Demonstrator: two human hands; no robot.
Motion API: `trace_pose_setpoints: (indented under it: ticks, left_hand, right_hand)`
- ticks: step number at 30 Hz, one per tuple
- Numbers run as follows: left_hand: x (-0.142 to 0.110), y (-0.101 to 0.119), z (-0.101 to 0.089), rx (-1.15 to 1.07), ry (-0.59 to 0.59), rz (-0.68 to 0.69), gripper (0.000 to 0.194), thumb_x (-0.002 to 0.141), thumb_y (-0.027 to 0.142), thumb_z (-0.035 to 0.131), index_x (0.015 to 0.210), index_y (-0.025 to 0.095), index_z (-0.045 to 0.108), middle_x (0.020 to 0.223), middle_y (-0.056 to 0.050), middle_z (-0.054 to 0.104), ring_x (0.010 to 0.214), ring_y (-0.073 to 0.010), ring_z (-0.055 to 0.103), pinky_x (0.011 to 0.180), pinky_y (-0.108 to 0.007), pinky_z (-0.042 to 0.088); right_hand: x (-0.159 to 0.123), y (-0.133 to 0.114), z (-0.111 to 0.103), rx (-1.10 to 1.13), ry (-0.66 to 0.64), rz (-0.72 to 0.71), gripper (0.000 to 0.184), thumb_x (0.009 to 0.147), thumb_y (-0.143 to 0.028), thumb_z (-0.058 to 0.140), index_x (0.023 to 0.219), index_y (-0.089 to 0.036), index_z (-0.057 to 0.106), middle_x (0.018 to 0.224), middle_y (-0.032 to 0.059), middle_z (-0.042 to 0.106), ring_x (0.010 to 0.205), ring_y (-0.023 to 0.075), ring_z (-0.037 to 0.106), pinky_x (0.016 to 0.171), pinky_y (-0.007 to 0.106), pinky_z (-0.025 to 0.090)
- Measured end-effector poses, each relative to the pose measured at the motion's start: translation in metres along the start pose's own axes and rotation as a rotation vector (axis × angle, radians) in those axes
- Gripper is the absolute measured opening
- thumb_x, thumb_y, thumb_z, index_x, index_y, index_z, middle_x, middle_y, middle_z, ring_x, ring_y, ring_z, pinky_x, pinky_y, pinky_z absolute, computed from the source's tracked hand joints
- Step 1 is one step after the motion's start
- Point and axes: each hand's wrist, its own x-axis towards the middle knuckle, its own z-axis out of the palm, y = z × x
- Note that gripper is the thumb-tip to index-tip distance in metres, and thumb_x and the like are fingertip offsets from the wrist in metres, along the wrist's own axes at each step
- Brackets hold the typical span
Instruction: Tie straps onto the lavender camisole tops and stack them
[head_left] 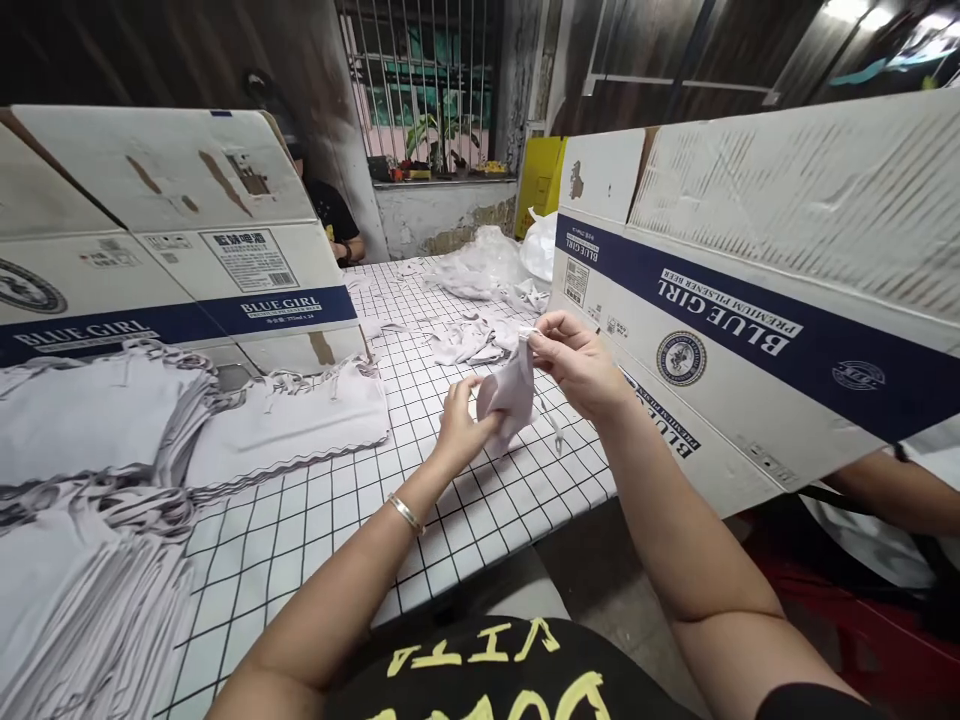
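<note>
A pale lilac-grey piece of fabric [510,395] hangs between my two hands, above the checked table. My right hand [574,360] pinches its upper edge between thumb and fingers. Lower down and to the left, my left hand [466,425] grips the fabric's side, with the thumb against it. Part of the cloth curls over, so its full shape is hidden. Behind it, a loose heap of similar fabric pieces [476,340] lies on the table. A small pale strip [556,430] dangles or lies just right of the cloth; I cannot tell which.
Stacked fabric pieces [292,420] cover the table's left side, with another tall pile [90,600] nearer me. Cardboard cartons stand left [277,260] and right [720,300]. A person [337,220] sits behind the left carton; another person's arm [892,490] shows at right.
</note>
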Motion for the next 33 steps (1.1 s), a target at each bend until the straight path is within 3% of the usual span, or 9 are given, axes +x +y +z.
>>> trace_pose_setpoints:
  ticks: [2,4,10,13,17,21,25,30,33]
  left_hand:
    - [0.005,0.001,-0.005,0.005,-0.003,0.000,0.012,0.074,0.027,0.063,0.078,0.018,0.057,0.081,0.000,0.059,0.088,-0.0178,0.056,0.083,-0.033,0.045]
    - [0.002,0.007,-0.015,-0.050,0.000,0.062,0.016,0.075,0.025,0.060,0.066,0.018,0.049,0.072,0.002,0.053,0.077,-0.0139,0.054,0.078,-0.030,0.045]
    - [-0.032,0.016,-0.028,-0.068,-0.179,0.038,0.018,0.078,0.028,0.060,0.084,0.021,0.044,0.076,0.003,0.053,0.063,-0.0114,0.051,0.057,-0.023,0.041]
    - [-0.045,0.002,-0.027,0.325,-0.019,0.199,0.010,0.079,0.015,0.051,0.077,0.021,0.043,0.075,0.001,0.049,0.064,-0.0130,0.046,0.057,-0.024,0.036]
    - [-0.058,-0.021,-0.035,0.732,0.193,0.390,0.015,0.077,0.006,0.045,0.071,0.020,0.045,0.074,-0.003,0.050,0.067,-0.0169,0.046,0.064,-0.030,0.034]
    - [-0.071,-0.043,-0.039,0.771,-0.128,0.315,0.012,0.077,0.008,0.047,0.071,0.019,0.047,0.073,-0.002,0.054,0.074,-0.0183,0.049,0.075,-0.035,0.033]
    - [-0.076,-0.045,-0.043,0.507,-0.401,0.145,0.012,0.082,0.022,0.054,0.073,0.018,0.049,0.078,0.000,0.059,0.081,-0.0176,0.052,0.083,-0.036,0.033]
    - [-0.067,-0.028,-0.062,0.342,-0.627,0.089,0.026,0.086,0.044,0.057,0.082,0.019,0.061,0.076,0.000,0.063,0.079,-0.0166,0.052,0.091,-0.037,0.033]
    - [-0.063,-0.025,-0.067,0.196,-0.679,0.041,0.027,0.089,0.042,0.053,0.085,0.018,0.065,0.080,-0.001,0.064,0.081,-0.0163,0.055,0.085,-0.032,0.039]
  right_hand:
    - [0.004,-0.002,-0.005,-0.091,0.058,-0.042,0.018,0.079,-0.032,0.070,0.081,-0.022,0.055,0.070,-0.0035,0.054,0.065,0.0085,0.053,0.060,0.020,0.047]
    - [0.009,-0.001,-0.015,-0.070,0.126,0.023,0.019,0.080,-0.032,0.068,0.082,-0.022,0.052,0.068,-0.0038,0.056,0.060,0.0094,0.055,0.056,0.021,0.048]
    - [0.023,0.023,-0.033,0.361,0.091,0.298,0.010,0.082,-0.028,0.057,0.085,-0.021,0.050,0.070,-0.0004,0.061,0.064,0.0150,0.062,0.067,0.034,0.057]
    - [0.028,0.037,-0.032,0.486,0.073,0.294,0.010,0.082,-0.028,0.052,0.088,-0.020,0.053,0.075,0.0032,0.065,0.076,0.0201,0.065,0.072,0.040,0.057]
    - [0.029,0.061,-0.040,0.720,0.208,0.361,0.009,0.080,-0.019,0.048,0.087,-0.019,0.053,0.079,0.0041,0.068,0.081,0.0185,0.066,0.078,0.038,0.056]
    - [0.008,0.104,-0.054,0.755,0.376,0.601,0.010,0.078,-0.012,0.045,0.083,-0.019,0.050,0.070,0.0032,0.066,0.070,0.0184,0.064,0.073,0.038,0.057]
    - [-0.019,0.136,-0.063,0.437,0.438,0.784,0.009,0.079,-0.013,0.043,0.075,-0.020,0.046,0.060,0.0025,0.058,0.061,0.0185,0.060,0.064,0.037,0.055]
    - [-0.025,0.133,-0.085,-0.059,0.482,0.718,0.011,0.074,-0.017,0.057,0.075,-0.020,0.047,0.064,0.0002,0.055,0.059,0.0151,0.054,0.060,0.030,0.050]
    - [-0.027,0.115,-0.083,-0.394,0.353,0.423,0.021,0.069,-0.022,0.068,0.085,-0.021,0.054,0.082,0.0010,0.060,0.074,0.0153,0.055,0.072,0.030,0.048]
